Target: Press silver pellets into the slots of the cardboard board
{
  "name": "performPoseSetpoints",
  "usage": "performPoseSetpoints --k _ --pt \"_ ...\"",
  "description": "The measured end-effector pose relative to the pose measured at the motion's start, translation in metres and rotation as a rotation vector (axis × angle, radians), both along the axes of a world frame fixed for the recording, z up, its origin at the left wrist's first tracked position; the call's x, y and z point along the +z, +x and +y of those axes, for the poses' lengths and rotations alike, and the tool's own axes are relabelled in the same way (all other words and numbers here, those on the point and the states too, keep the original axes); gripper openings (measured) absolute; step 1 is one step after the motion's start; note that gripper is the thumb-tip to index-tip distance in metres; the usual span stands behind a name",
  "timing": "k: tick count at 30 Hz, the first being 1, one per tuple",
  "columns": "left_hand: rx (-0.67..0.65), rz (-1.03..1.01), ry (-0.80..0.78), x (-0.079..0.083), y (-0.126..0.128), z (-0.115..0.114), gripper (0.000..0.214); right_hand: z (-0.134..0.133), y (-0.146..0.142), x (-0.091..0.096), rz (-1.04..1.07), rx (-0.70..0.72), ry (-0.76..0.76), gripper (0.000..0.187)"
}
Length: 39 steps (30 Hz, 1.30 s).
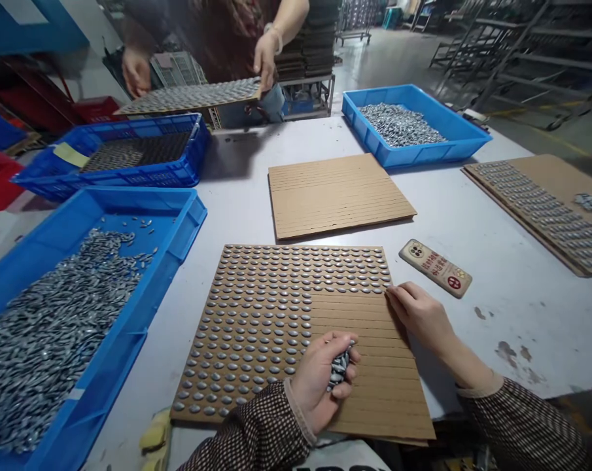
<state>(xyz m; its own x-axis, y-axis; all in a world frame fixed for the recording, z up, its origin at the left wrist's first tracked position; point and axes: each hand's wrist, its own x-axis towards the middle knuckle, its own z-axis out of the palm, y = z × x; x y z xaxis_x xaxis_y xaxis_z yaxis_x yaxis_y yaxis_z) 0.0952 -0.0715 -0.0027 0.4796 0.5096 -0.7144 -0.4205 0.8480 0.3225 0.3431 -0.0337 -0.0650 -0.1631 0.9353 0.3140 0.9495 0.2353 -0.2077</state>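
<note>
My left hand point(320, 379) is curled, palm up, around a handful of small oval metal pieces point(339, 367), above the lower middle of a slotted cardboard sheet point(369, 366). Similar grey pieces point(256, 314) sit in rows over the sheet's left part and along its top. Bare grooves show at its lower right. At the right edge, by the end of the lowest row in the upper block, my right hand point(418, 314) pinches with thumb and forefinger. Whatever lies between those fingertips is hidden.
Blue trays of loose pieces stand at left point(143, 320) and back right point(388, 157). Beyond the sheet lies a cardboard stack point(335, 196); a phone-shaped object point(435, 268) is right. A filled sheet point(541, 209) lies far right. Opposite, a person holds another sheet point(192, 97) above a blue crate point(153, 171).
</note>
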Motion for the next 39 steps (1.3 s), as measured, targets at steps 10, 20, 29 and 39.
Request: performPoseSetpoints --k 10,20,29,39 --pt "0.077 0.002 0.024 -0.001 -0.012 0.003 0.027 -0.025 -0.024 0.027 0.231 0.039 -0.033 0.025" --pt "0.100 -0.002 0.091 0.000 -0.015 -0.004 0.031 -0.049 -0.104 0.060 0.556 0.335 -0.229 0.015" --pt "0.097 0.050 0.083 0.001 -0.026 -0.003 0.029 -0.049 -0.114 0.045 0.414 0.297 -0.030 0.016" --pt "0.070 0.144 0.168 0.003 -0.037 0.002 0.030 -0.037 -0.115 0.061 0.898 0.176 -0.665 0.020"
